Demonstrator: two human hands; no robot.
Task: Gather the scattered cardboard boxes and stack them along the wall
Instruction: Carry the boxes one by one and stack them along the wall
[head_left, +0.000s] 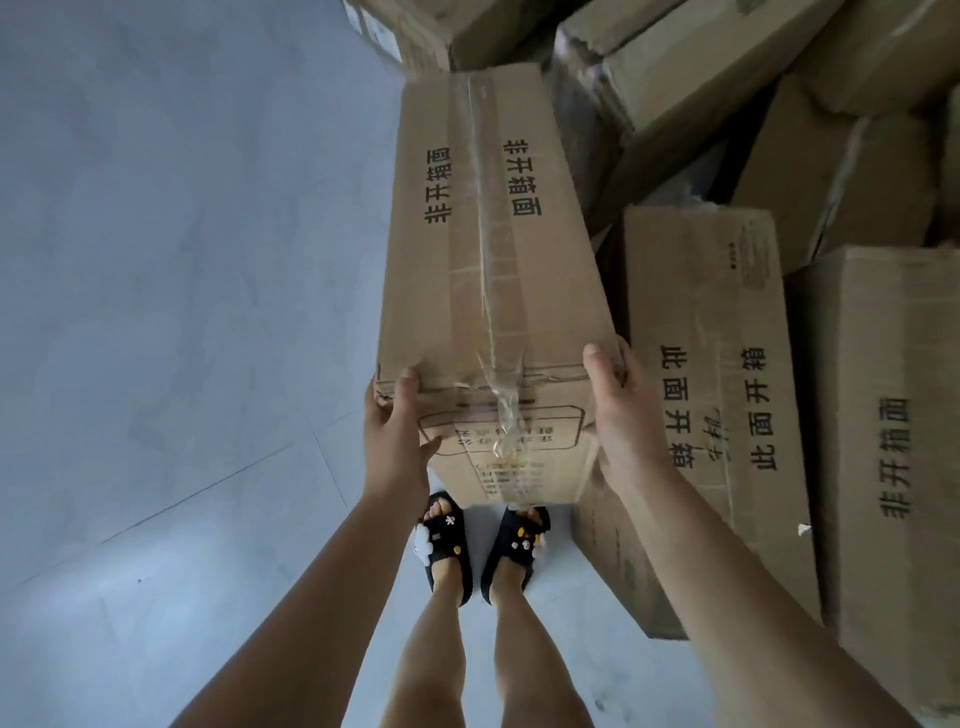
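The left hand (392, 431) grips the near left corner of a long cardboard box (488, 249), its thumb lying on the top face and the fingers wrapped down around the near end. The right hand (626, 415) clamps the near right corner of the same box, thumb up on the top edge and the rest of the hand pressed along the right side. Between the two hands the box is held off the floor (182, 312), its long axis running away from the person and its far end reaching toward the boxes at the far right. A strip of clear tape (485, 249) runs down the middle of the top face and bunches at the near edge, with dark printed characters on either side of it.

Below the near end of the box are the person's feet in black sandals (449, 545) with small charms on them, standing on the pale grey floor. Just to the right of the held box lies a second printed box (717, 322) lengthwise, with another (893, 426) beside it at the right edge. Farther off, at the top right, a heap of boxes (727, 67) lies tilted at mixed angles. The left half of the view is floor.
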